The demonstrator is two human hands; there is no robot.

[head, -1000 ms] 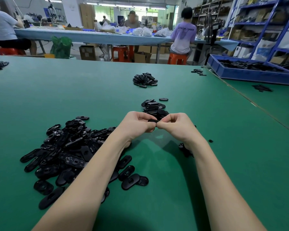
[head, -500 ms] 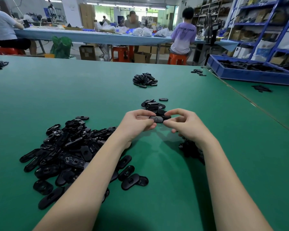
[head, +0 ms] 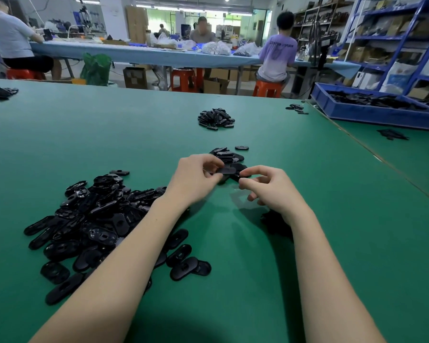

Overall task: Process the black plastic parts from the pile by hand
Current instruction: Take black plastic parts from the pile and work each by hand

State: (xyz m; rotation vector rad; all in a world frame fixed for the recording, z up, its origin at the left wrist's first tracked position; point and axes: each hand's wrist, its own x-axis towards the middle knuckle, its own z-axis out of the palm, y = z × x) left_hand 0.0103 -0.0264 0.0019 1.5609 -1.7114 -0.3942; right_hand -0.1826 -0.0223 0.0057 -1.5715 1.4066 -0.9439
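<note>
On the left of the green worktop (head: 60,144), a big loose pile (head: 89,219) of black plastic parts, flat and oval, many with a hole or recess in the middle. Some lying apart at the near edge, for example one part (head: 183,268) just beside the left forearm.

Further right, the left hand (head: 196,179), raised a little over the worktop, fingers (head: 214,164) closed on one end of a single black part (head: 227,170). Held flat, thumb below and fingertips above, as far as can be seen. Just behind it, a small heap (head: 227,155) of the same parts, probably the finished ones.

Then the right hand (head: 270,191), fingers curled and half closed, index finger (head: 255,170) close to the other end of the held part; real contact not clear. No other thing visible inside this hand. Under the right wrist, some small dark scraps (head: 275,221), partly hidden.

Far behind, another heap (head: 216,117), and at the far right a blue tray (head: 372,112) with more black pieces.

Judged by look: light, stiff, thin, smooth and maybe a bit slippery. Best taken at the two narrow ends, pinched by the edges, with little force, because thin plastic may snap or bend at the hole.
</note>
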